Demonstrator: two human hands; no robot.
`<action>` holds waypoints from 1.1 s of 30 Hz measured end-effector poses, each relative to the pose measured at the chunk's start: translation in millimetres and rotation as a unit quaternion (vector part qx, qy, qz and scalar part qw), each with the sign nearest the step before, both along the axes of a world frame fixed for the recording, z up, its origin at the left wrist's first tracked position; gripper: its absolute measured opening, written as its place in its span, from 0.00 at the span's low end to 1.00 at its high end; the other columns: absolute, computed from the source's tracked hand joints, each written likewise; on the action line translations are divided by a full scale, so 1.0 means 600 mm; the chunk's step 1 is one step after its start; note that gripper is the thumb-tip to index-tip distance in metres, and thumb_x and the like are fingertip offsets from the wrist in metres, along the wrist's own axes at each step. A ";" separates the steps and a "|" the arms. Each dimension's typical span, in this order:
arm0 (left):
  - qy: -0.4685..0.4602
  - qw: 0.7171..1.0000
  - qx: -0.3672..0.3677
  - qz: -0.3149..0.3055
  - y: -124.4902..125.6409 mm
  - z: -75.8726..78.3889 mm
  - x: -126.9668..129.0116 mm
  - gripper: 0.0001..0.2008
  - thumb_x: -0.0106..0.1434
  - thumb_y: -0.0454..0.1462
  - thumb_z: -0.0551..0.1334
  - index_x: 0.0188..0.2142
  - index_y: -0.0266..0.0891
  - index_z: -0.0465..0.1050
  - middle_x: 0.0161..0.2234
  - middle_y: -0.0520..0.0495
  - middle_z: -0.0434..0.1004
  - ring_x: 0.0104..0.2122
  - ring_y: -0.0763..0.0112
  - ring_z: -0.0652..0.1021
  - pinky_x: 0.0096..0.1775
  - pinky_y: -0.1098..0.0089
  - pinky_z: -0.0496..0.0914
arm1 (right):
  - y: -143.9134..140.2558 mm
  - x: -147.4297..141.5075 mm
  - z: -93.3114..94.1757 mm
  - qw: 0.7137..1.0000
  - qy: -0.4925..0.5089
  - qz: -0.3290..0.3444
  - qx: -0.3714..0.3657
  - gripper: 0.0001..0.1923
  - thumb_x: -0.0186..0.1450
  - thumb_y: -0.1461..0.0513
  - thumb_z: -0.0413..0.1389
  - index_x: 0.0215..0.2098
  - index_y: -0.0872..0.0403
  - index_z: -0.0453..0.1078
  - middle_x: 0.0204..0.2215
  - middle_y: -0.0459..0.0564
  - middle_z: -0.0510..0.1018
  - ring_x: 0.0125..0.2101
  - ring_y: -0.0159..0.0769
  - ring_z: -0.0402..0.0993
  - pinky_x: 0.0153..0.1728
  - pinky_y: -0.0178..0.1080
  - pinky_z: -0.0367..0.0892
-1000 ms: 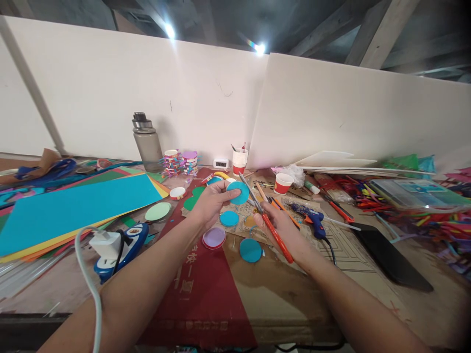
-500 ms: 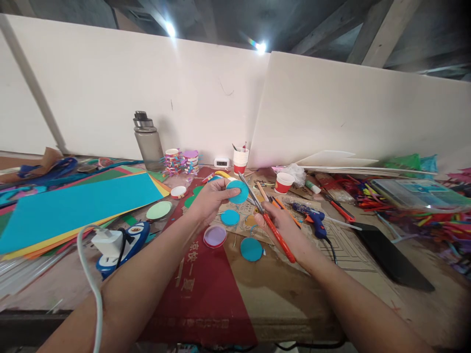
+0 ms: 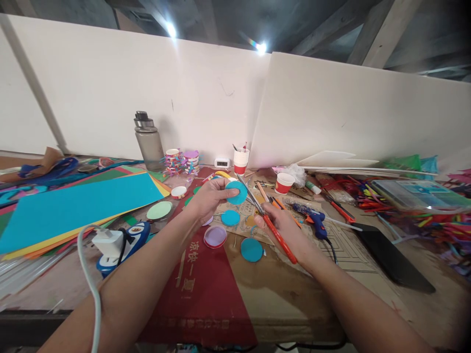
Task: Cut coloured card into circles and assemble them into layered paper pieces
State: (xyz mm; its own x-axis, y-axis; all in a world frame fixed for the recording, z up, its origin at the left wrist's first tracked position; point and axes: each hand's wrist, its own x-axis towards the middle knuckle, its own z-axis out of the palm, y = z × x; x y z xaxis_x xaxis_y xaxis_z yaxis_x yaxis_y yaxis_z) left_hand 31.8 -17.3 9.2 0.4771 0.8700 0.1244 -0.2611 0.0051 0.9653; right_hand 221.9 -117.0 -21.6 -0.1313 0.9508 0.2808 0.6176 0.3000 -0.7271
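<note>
My left hand [image 3: 211,197] pinches a blue paper disc [image 3: 237,193] by its left edge, thumb on the near face. In my right hand [image 3: 279,223] is a pair of scissors [image 3: 273,229] with red handles, its blades pointing up and left to the disc's right edge. Whether the blades touch the paper I cannot tell. Below the hands lie two more blue discs, a smaller one [image 3: 230,217] and a larger one [image 3: 251,249]. A lilac disc with a red rim [image 3: 215,236] sits left of them on the red printed sheet [image 3: 206,289].
A blue glue gun [image 3: 311,218] and a black phone-like slab [image 3: 395,260] lie to the right. Paper cups [image 3: 284,183], a white clock [image 3: 222,163] and a bottle [image 3: 147,142] stand behind. Coloured paper [image 3: 84,203] and a blue power strip [image 3: 123,250] with a white cable are left.
Both hands stay nearly in place. The blue disc has shifted very slightly left, and the scissors are still held beside its right edge.
</note>
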 end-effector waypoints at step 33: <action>0.121 0.987 0.037 -0.095 0.022 0.008 -0.030 0.17 0.42 0.41 0.76 0.26 0.34 0.73 0.25 0.50 0.77 0.25 0.75 0.74 0.31 0.73 0.67 | -0.004 0.001 0.014 0.994 -0.111 -0.001 0.001 0.17 0.68 0.49 0.50 0.30 0.51 0.59 0.23 0.42 0.63 0.24 0.31 0.56 0.26 0.35 0.55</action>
State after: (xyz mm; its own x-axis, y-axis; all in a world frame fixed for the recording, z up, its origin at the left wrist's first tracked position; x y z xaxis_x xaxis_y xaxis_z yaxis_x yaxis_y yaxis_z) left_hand 13.8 -3.9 14.2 0.6552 0.7540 0.0478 -0.0249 -0.0418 0.9988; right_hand 222.6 -119.3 -13.2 -0.1882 0.9506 0.2468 0.7635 0.2996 -0.5720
